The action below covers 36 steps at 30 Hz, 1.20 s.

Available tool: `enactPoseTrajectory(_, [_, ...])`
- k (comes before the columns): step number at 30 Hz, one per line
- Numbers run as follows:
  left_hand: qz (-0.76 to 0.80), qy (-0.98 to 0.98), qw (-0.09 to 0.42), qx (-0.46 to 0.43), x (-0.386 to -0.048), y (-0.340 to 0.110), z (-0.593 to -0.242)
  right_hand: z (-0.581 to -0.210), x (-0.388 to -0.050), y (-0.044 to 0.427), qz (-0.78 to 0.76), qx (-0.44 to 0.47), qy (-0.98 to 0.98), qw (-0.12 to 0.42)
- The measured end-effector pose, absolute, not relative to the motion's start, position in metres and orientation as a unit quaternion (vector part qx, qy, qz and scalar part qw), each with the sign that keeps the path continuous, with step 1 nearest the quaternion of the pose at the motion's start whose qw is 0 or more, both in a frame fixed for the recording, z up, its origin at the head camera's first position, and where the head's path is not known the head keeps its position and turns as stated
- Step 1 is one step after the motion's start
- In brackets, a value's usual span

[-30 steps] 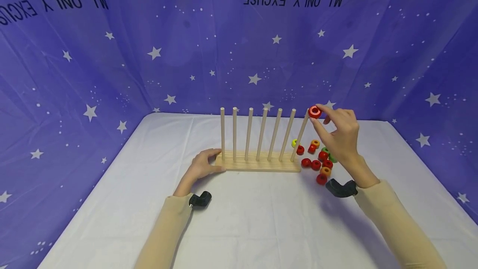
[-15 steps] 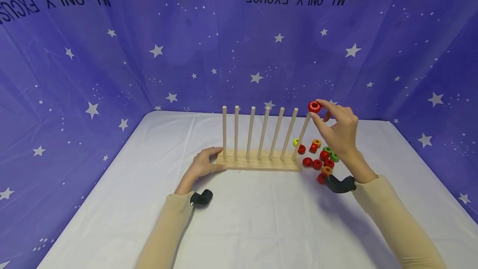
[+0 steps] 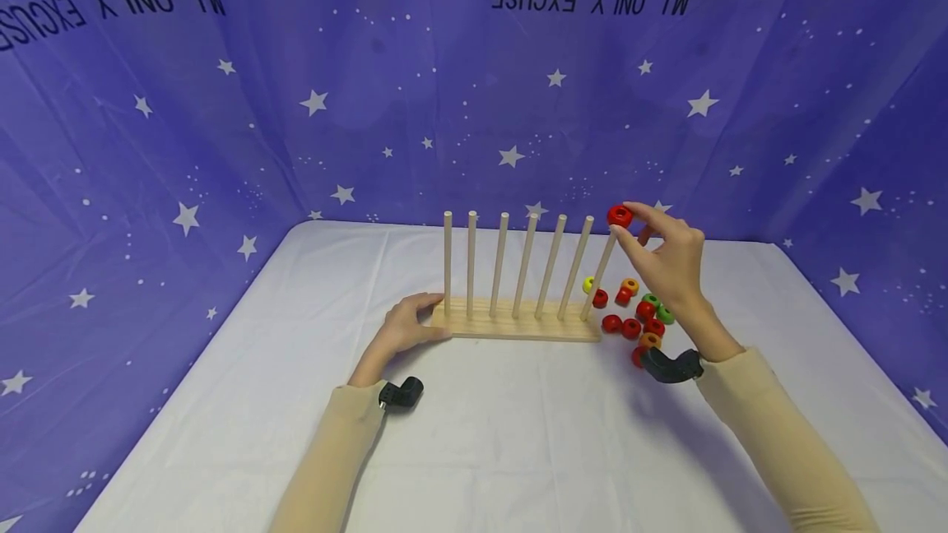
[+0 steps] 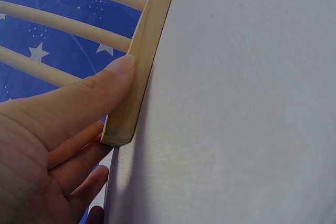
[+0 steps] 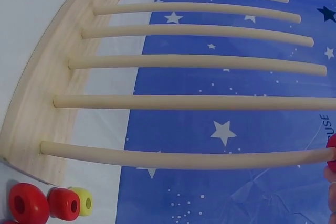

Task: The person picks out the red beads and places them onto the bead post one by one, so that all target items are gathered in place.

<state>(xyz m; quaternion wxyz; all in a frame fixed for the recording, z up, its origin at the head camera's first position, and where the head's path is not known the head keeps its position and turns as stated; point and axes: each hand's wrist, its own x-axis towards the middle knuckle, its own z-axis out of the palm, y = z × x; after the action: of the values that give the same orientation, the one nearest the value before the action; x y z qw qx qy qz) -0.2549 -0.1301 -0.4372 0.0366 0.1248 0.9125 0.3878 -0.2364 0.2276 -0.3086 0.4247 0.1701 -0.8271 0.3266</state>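
A wooden peg rack (image 3: 511, 327) with a row of several upright pegs stands on the white table. At its left end my left hand (image 3: 406, 324) grips the base, thumb along the front edge (image 4: 118, 80) and fingers behind. A red bead (image 3: 620, 216) with a hole through it is pinched between thumb and forefinger of my right hand (image 3: 672, 261). This bead meets the top of the rightmost peg (image 3: 601, 270). In the right wrist view only a sliver of the bead (image 5: 331, 153) shows at the peg's tip; how far it is threaded is hidden.
Loose beads lie right of the rack, among them a red bead (image 3: 611, 324), an orange bead (image 3: 650, 340), a green bead (image 3: 665, 316) and a yellow bead (image 3: 588, 285). Blue star-printed cloth (image 3: 511, 122) hangs behind the white tabletop (image 3: 504, 434).
My right hand has brought the red bead slightly left onto the tip of the rightmost peg, and the bead's hole has turned away from the head camera. The left hand stays on the base.
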Motion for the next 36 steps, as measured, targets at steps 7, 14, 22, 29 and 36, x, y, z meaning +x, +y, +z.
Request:
enactPoseTrajectory(7, [0.387, 0.914, 0.040, 0.116, -0.255, -0.129, -0.437, -0.311, -0.237, 0.228, 0.330, 0.167, -0.830, 0.418])
enactPoseTrajectory(14, [0.389, 0.913, 0.042, 0.114, -0.255, -0.130, -0.437, -0.316, -0.237, 0.228, 0.335, 0.163, -0.835, 0.405])
enactPoseTrajectory(22, [0.395, 0.910, 0.046, 0.113, -0.256, -0.130, -0.438, -0.323, -0.237, 0.230, 0.344, 0.176, -0.832, 0.398])
enactPoseTrajectory(29, [0.393, 0.911, 0.043, 0.116, -0.257, -0.130, -0.436, -0.326, -0.237, 0.232, 0.332, 0.179, -0.834, 0.402])
enactPoseTrajectory(36, [0.399, 0.909, 0.045, 0.114, -0.256, -0.129, -0.436, -0.330, -0.236, 0.234, 0.326, 0.172, -0.842, 0.393])
